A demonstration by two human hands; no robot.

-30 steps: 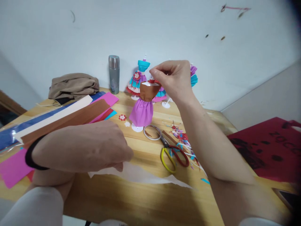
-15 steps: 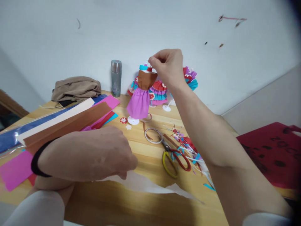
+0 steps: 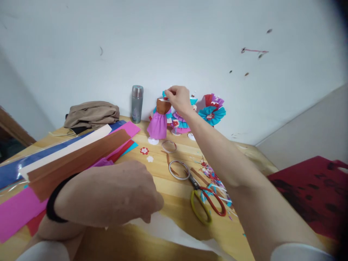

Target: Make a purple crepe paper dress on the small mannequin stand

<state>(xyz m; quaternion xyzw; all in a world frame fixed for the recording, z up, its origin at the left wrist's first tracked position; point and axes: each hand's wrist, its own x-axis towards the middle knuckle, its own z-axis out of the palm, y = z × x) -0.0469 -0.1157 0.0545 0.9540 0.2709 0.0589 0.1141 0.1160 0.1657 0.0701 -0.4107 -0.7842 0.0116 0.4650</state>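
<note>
My right hand (image 3: pixel 178 98), reaching across the table, is closed in a pinch at the top of a small paper dress (image 3: pixel 158 125) with a brown bodice and purple skirt. The dress stands upright on a white round base. My left hand (image 3: pixel 127 194), with a black band at the wrist, is closed near the front. A white paper strip (image 3: pixel 174 232) runs out from beneath its fingers, which are mostly hidden. Behind the brown and purple dress are other ruffled dresses, one with a blue paper rosette (image 3: pixel 212 116). A red flower (image 3: pixel 144 150) and a white flower (image 3: pixel 149 158) lie before it.
Scissors (image 3: pixel 203 201) with yellow and red handles lie mid-table beside tape rings (image 3: pixel 179 170). Paper scraps (image 3: pixel 212 174) are strewn near my right forearm. Coloured paper sheets (image 3: pixel 78 156) lie at left, with a brown cloth (image 3: pixel 92 114) and a bottle (image 3: pixel 137 105) by the wall.
My right hand has carried the brown and purple dress back, away from the flowers and closer to the other dresses. My left hand keeps its place by the white strip. The view has tilted up.
</note>
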